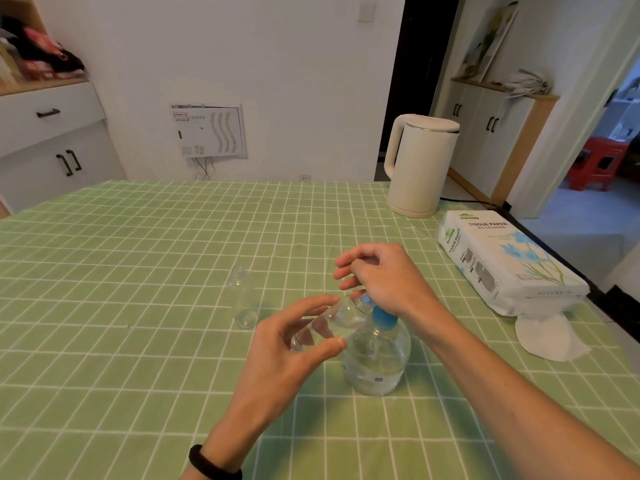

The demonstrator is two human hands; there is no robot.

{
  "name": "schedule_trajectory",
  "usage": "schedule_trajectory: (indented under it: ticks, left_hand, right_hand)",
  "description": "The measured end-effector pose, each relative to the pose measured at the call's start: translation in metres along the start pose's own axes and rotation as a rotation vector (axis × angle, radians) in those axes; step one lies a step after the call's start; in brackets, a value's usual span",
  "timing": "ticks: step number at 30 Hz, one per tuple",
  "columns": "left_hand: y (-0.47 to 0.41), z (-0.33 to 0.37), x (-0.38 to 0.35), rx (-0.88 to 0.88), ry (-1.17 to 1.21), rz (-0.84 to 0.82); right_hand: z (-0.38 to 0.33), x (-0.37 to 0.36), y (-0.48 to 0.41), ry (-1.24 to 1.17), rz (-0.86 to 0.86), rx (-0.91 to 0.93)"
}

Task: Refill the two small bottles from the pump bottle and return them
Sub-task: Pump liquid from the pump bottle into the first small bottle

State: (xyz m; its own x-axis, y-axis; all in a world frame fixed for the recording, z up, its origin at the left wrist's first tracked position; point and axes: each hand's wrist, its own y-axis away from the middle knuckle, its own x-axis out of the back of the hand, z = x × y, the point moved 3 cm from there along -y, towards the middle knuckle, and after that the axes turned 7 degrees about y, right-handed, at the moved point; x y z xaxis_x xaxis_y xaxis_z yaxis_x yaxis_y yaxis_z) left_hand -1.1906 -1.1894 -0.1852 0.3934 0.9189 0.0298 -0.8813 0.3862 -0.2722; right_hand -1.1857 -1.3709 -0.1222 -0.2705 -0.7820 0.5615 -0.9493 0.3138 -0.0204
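My left hand [294,344] pinches the small bottle [332,320] mid-body, neck tilted to the pump bottle [377,358] spout. It's light and probably slick, so I grip gently. My right hand [377,275], fingers loose, rests on the pump. The spare bottle [244,299] stands on the desk [138,271] nearby.

- tablecloth [138,271]: green, white grid
- pump bottle [377,358]: clear, blue top
- kettle [422,164]: cream
- tissue pack [509,261]: white, blue flowers
- small bottle [341,311] I hold: clear
- band [211,462] on my wrist: black
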Motion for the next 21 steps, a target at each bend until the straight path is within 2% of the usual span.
schedule_trajectory:
  ticks: [8,21]
  left_hand:
    - [0.001,-0.003,-0.001,0.039,0.003,0.005]
    - [0.0,0.003,0.0,0.024,-0.013,0.002]
  right_hand:
    - [0.009,-0.006,0.001,-0.038,0.009,-0.045]
    - [-0.002,0.001,0.0,0.014,0.031,0.014]
